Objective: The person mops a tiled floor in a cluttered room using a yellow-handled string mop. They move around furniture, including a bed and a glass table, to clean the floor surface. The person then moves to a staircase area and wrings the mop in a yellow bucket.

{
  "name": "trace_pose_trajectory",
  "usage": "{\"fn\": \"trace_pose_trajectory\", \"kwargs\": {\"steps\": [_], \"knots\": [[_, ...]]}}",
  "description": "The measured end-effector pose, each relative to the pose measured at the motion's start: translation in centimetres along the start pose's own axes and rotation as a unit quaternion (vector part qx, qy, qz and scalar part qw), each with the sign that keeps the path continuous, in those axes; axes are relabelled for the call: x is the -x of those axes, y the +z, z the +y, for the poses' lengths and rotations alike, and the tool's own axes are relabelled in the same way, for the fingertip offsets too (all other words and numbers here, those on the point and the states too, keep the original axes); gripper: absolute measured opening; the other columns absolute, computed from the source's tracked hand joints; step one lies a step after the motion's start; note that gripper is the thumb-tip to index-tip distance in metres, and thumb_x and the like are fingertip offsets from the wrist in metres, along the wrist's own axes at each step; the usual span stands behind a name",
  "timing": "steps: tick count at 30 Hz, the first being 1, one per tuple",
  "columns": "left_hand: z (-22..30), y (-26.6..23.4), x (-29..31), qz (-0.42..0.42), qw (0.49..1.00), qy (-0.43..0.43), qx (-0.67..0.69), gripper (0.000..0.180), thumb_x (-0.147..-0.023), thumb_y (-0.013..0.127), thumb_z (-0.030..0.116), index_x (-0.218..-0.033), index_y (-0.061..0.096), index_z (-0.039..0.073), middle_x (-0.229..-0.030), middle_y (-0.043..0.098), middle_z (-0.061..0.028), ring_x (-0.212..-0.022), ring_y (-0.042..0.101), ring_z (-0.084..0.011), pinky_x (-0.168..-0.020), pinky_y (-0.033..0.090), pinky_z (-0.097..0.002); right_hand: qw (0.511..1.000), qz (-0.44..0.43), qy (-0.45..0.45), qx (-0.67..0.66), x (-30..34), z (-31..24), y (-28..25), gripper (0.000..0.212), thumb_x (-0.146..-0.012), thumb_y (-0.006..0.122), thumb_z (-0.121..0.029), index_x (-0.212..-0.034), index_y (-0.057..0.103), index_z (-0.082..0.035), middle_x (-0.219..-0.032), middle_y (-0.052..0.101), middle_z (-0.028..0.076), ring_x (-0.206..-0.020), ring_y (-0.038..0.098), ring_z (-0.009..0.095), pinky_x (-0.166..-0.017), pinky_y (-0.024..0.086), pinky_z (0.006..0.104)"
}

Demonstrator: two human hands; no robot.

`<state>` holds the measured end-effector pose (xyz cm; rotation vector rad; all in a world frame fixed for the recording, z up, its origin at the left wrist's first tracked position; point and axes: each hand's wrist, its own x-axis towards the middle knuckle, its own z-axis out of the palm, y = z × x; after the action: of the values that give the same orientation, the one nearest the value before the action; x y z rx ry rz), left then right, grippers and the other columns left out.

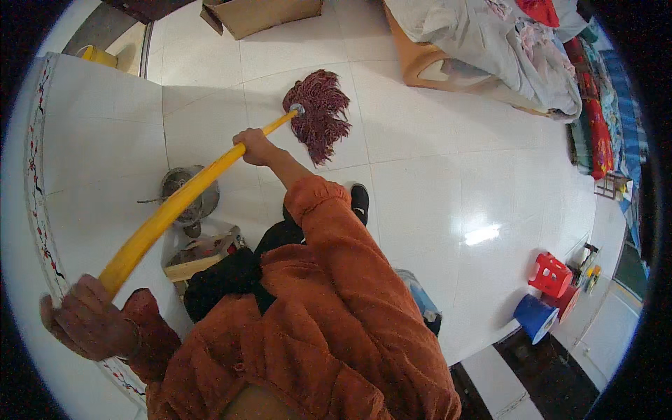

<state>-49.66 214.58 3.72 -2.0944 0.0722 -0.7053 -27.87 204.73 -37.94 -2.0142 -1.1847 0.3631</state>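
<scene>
A string mop with a dark red head (318,115) lies spread on the white tiled floor ahead of me. Its long yellow handle (171,210) slants up toward my lower left. Around the lower part of the handle my right hand (255,146) is closed, arm stretched forward. My left hand (91,320) is at the handle's upper end, fingers curled over it; the very tip is hidden by the hand. Both my sleeves are orange-brown.
A grey metal pot-like thing (190,196) and a wooden box (203,255) stand left of my legs. Ahead is a cardboard box (266,15). Cloth-covered bedding (490,49) fills the far right. A red plastic stool (550,274) and a blue drum-shaped thing (536,318) stand at right.
</scene>
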Motion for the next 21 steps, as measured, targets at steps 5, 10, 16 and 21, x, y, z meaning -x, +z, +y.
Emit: {"fn": "trace_pose_trajectory", "kwargs": {"steps": [5, 10, 16, 21], "knots": [[1.0, -0.6, -1.2, -0.006, 0.903, -0.231, 0.361, 0.013, -0.077, 0.054, -0.007, -0.069, 0.048, 0.001, -0.059, 0.047, -0.0079, -0.06, 0.05, -0.0212, -0.084, 0.046, -0.0488, 0.999, -0.042, 0.003, -0.011, 3.3, 0.7, -4.6, 0.012, -0.067, 0.059, -0.009, -0.079, 0.059, -0.01, -0.078, 0.061, 0.01, -0.08, 0.058, 0.032, -0.072, 0.043, 0.0444], [6.4, -1.4, -4.6, 0.013, 0.764, -0.352, 0.541, 0.012, -0.081, 0.045, 0.0, -0.069, 0.046, 0.001, -0.054, 0.037, -0.0033, -0.051, 0.042, -0.0151, -0.082, 0.044, -0.0428, 0.998, -0.04, 0.044, 0.006, 10.1, 5.8, -10.9, 0.009, -0.065, 0.058, -0.005, -0.073, 0.058, -0.008, -0.075, 0.06, 0.012, -0.077, 0.058, 0.034, -0.069, 0.043, 0.0442], [17.4, -2.6, -12.8, 0.079, 0.809, -0.202, 0.547, 0.02, -0.079, 0.046, 0.019, -0.066, 0.057, 0.009, -0.054, 0.054, -0.0029, -0.046, 0.048, -0.0169, -0.08, 0.039, -0.0377, 0.981, 0.195, -0.007, -0.001, 21.3, 17.6, -16.5, 0.011, -0.065, 0.055, -0.003, -0.075, 0.055, -0.006, -0.077, 0.057, 0.016, -0.077, 0.054, 0.035, -0.066, 0.041, 0.0443], [25.9, -3.3, -13.0, -0.021, 0.294, -0.472, 0.831, 0.018, -0.086, 0.045, 0.009, -0.088, 0.061, 0.0, -0.064, 0.057, -0.0033, -0.054, 0.05, -0.0108, -0.053, 0.042, -0.0254, 0.989, 0.056, 0.079, 0.112, 26.1, 23.8, -22.9, 0.011, -0.064, 0.058, -0.002, -0.074, 0.052, -0.004, -0.073, 0.053, 0.016, -0.076, 0.052, 0.036, -0.067, 0.041, 0.0413]]}}
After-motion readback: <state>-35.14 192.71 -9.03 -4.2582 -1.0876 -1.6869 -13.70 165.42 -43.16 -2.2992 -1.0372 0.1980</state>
